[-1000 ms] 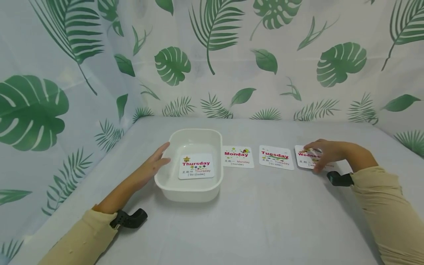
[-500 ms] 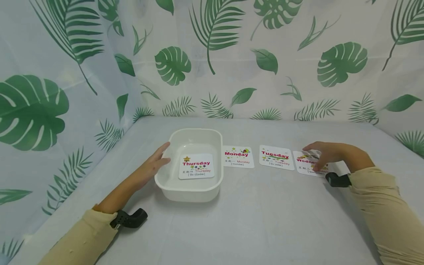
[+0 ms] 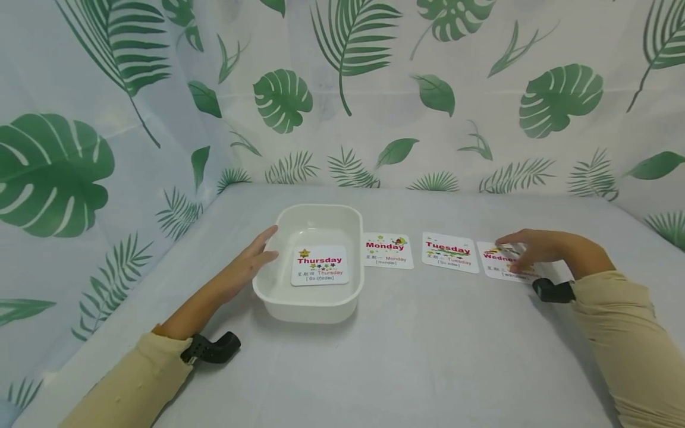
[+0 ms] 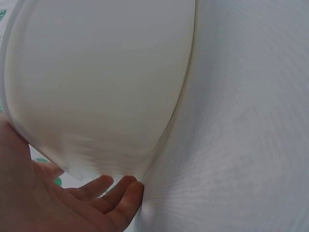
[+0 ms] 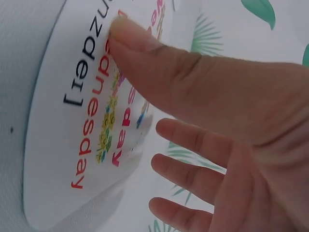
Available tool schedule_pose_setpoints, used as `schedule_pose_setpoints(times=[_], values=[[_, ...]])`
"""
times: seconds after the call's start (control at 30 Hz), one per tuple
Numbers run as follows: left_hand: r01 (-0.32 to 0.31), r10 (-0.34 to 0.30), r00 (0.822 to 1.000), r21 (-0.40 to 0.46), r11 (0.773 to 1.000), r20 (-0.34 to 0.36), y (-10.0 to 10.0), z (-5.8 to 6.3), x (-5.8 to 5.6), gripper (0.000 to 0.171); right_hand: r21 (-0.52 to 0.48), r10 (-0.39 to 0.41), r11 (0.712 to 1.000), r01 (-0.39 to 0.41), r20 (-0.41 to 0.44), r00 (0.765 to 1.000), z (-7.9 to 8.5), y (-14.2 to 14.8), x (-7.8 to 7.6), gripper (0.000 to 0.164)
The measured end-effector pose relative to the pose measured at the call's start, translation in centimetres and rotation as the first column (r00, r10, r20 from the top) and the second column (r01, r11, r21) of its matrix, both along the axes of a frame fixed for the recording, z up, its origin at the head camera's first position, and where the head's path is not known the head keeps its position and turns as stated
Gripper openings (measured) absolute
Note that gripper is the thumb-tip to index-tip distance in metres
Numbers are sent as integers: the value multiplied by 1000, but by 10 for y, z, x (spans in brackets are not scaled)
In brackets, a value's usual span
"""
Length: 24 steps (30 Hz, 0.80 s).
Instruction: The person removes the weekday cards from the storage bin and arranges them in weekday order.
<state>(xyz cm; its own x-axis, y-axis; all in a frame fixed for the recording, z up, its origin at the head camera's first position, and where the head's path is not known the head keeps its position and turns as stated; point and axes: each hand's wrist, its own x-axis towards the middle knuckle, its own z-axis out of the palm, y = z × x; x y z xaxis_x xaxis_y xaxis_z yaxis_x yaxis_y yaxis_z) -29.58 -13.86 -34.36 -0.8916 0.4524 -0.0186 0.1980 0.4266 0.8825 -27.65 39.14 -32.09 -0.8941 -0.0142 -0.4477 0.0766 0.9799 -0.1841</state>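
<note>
At the left side of a white plastic basin [image 3: 311,313], my left hand [image 3: 235,274] holds the rim, its thumb at the edge and the other fingertips against the outer wall [image 4: 101,96]. A Thursday card [image 3: 319,266] lies face up inside the basin. Over on the right, a Wednesday card [image 3: 495,268] lies on the table under my right hand [image 3: 548,249]. The right thumb [image 5: 135,41] presses on its printed face, while several other fingers stretch loosely past the card, off its surface. Part of the card is hidden by that hand.
Left of the Wednesday card lie a Tuesday card [image 3: 451,252] and a Monday card [image 3: 387,251], in one row. The Monday card's left edge is at the basin's right side. A leaf-patterned cloth [image 3: 342,131] stands behind the grey-white table [image 3: 417,356].
The Wednesday card has shifted slightly toward the near side under my right hand, now lying in line beside the Tuesday card. My left hand stays at the basin. The head view has tilted slightly.
</note>
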Motion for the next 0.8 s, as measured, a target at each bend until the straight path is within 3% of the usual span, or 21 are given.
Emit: schedule_pose_setpoints(times=[0.2, 0.33, 0.6, 0.8], values=[[-7, 7, 1000, 13, 1000, 19, -3, -1, -4, 61, 31, 47, 999, -44, -95, 994, 7, -11, -3, 94], [-18, 18, 1000, 5, 1000, 24, -3, 1, -5, 61, 43, 105, 994, -98, -225, 969, 12, -36, -4, 89], [-35, 35, 999, -16, 999, 32, -1, 3, -7, 62, 57, 258, 965, -257, -390, 884, 31, -142, -10, 87], [-56, 57, 997, -23, 998, 47, -1, 2, -7, 62, 49, 416, 894, -446, -463, 783, 38, -241, -19, 75]])
